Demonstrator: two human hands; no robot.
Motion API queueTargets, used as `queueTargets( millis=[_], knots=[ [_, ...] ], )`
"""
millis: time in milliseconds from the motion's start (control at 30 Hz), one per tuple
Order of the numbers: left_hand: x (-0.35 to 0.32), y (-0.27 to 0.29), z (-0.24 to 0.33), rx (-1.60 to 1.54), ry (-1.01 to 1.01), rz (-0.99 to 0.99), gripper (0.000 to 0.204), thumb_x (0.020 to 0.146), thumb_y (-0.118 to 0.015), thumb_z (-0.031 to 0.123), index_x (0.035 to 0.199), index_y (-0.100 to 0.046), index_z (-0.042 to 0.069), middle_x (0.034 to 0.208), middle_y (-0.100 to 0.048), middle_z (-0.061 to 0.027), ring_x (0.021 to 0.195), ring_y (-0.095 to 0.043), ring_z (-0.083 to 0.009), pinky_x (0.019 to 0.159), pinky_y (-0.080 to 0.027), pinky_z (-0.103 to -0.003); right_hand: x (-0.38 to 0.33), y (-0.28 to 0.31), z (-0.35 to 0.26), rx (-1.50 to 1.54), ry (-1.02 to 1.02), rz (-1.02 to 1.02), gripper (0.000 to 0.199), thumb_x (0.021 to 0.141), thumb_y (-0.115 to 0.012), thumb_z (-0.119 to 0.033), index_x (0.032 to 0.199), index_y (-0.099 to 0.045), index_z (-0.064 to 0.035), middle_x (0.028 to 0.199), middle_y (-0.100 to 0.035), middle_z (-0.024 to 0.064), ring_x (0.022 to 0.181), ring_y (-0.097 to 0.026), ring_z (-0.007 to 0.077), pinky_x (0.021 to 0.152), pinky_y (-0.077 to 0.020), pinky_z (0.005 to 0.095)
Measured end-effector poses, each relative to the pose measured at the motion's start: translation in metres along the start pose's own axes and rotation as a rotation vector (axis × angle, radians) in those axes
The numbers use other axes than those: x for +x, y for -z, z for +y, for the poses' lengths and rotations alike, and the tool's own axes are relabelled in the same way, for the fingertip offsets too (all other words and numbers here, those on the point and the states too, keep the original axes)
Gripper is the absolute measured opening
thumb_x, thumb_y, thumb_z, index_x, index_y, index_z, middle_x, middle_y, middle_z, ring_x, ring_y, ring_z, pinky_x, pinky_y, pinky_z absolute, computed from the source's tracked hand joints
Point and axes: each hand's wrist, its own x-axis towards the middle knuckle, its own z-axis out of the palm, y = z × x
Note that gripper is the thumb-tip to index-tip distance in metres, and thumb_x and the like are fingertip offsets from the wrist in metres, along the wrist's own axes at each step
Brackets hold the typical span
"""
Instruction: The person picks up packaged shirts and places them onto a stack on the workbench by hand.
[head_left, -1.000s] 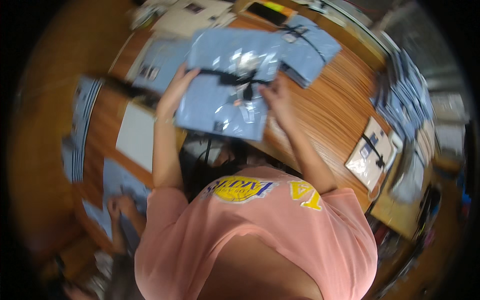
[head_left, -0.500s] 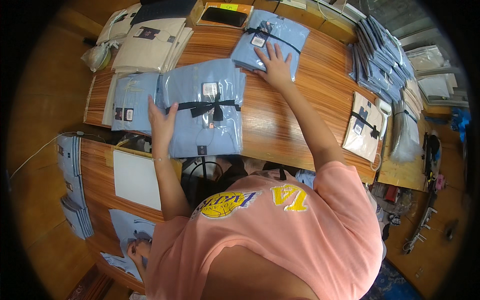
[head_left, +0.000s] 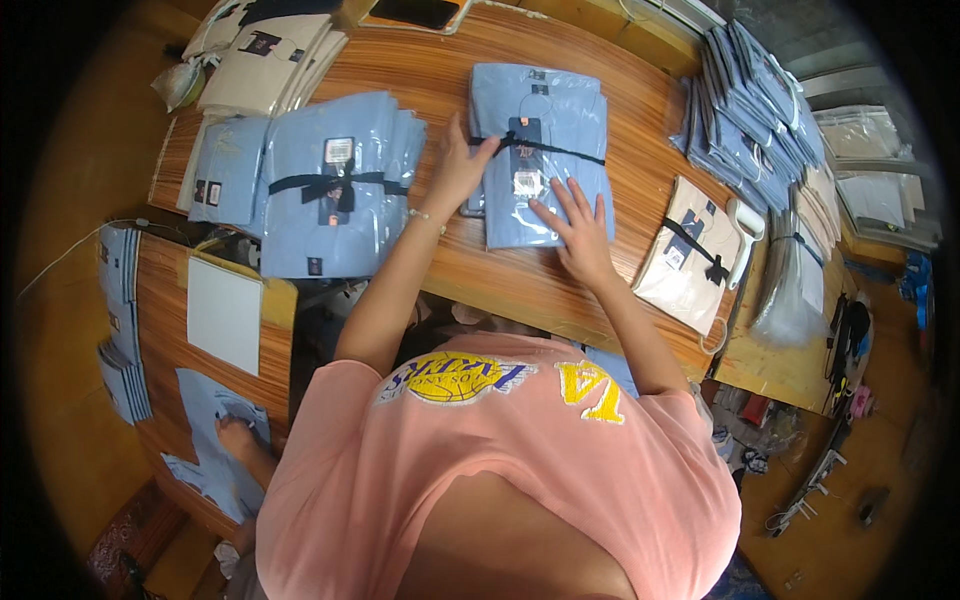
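A blue folded garment in a clear plastic bag (head_left: 565, 120) lies upright in front of me on the table, with a black ribbon (head_left: 565, 152) across it and tags on its front. My left hand (head_left: 462, 168) is at its left edge, thumb apart from the fingers, the thumb near the ribbon's end. Spread out on the lower part of the bag, my right hand (head_left: 582, 232) rests with its fingers flat. Left of these, a stack of bagged blue garments (head_left: 320, 235) has a black ribbon tied in a bow. Something small and bluish shows under the middle packet's left edge.
Bagged beige garments (head_left: 255, 75) are piled at the far left, a dark phone (head_left: 415, 12) at the back. To the right lie a beige packet (head_left: 690, 240), a white-handled roller (head_left: 745, 235) and a tall blue stack (head_left: 755, 115). Another person's hand (head_left: 238, 435) touches blue cloth lower left.
My left hand has left the left stack and moved right to the middle packet. That packet has come nearer and been turned, its ribbon and tags now facing differently. The view has shifted.
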Motion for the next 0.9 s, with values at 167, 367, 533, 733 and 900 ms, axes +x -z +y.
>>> queueTargets(
  millis=[167, 367, 533, 733, 900],
  knots=[
    [-0.003, -0.027, -0.048, -0.774, 0.395, -0.232, 0.085, 0.085, -0.049, 0.050, 0.135, -0.016, -0.010, 0.136, -0.031, -0.0258, 0.124, -0.034, -0.0318, 0.104, -0.025, -0.035, -0.025, 0.027, 0.029, 0.450, 0.049, 0.134, 0.070, 0.066, -0.067, -0.010, 0.131, -0.041, -0.0170, 0.139, -0.031, 0.0153, 0.130, -0.027, 0.0314, 0.103, -0.0239, 0.0496],
    [-0.037, -0.046, 0.056, -0.293, 0.054, -0.169, 0.078, 0.068, -0.076, 0.036, 0.122, -0.035, -0.003, 0.117, -0.044, -0.0228, 0.115, -0.043, -0.0315, 0.094, -0.037, -0.041, 0.023, -0.009, 0.105, 1.728, -0.921, -0.010, 0.065, 0.084, -0.053, -0.048, 0.123, -0.043, 0.0032, 0.111, -0.056, 0.0155, 0.101, -0.055, 0.0233, 0.084, -0.0459, 0.0317],
    [-0.067, -0.061, 0.118, -0.147, -0.371, -0.140, 0.093, 0.069, -0.075, 0.031, 0.131, -0.017, -0.006, 0.126, -0.029, -0.0279, 0.120, -0.033, -0.0386, 0.100, -0.030, -0.042, 0.022, -0.002, 0.073, 1.950, -0.661, 0.124, 0.052, 0.092, -0.041, -0.039, 0.124, -0.042, 0.0017, 0.120, -0.051, 0.0173, 0.104, -0.054, 0.0260, 0.092, -0.0443, 0.0404],
    [-0.059, -0.025, 0.084, -0.428, -0.181, -0.316, 0.077, 0.080, -0.064, 0.026, 0.135, -0.017, 0.000, 0.125, -0.042, -0.0197, 0.118, -0.041, -0.0267, 0.098, -0.034, -0.033, 0.013, 0.022, 0.080, 1.618, -0.676, 0.323, 0.064, 0.088, -0.046, -0.050, 0.124, -0.042, 0.0021, 0.115, -0.053, 0.0143, 0.101, -0.054, 0.0214, 0.087, -0.0430, 0.0303],
    [-0.059, -0.023, -0.012, -0.516, 0.112, -0.473, 0.061, 0.084, -0.055, 0.008, 0.136, -0.024, 0.002, 0.124, -0.044, -0.0118, 0.115, -0.043, -0.0188, 0.096, -0.035, -0.030, -0.028, -0.007, 0.071, 0.631, -0.872, 0.180, 0.061, 0.084, -0.056, -0.042, 0.117, -0.044, 0.0080, 0.106, -0.056, 0.0229, 0.100, -0.054, 0.0259, 0.085, -0.0423, 0.0328]
  ],
)
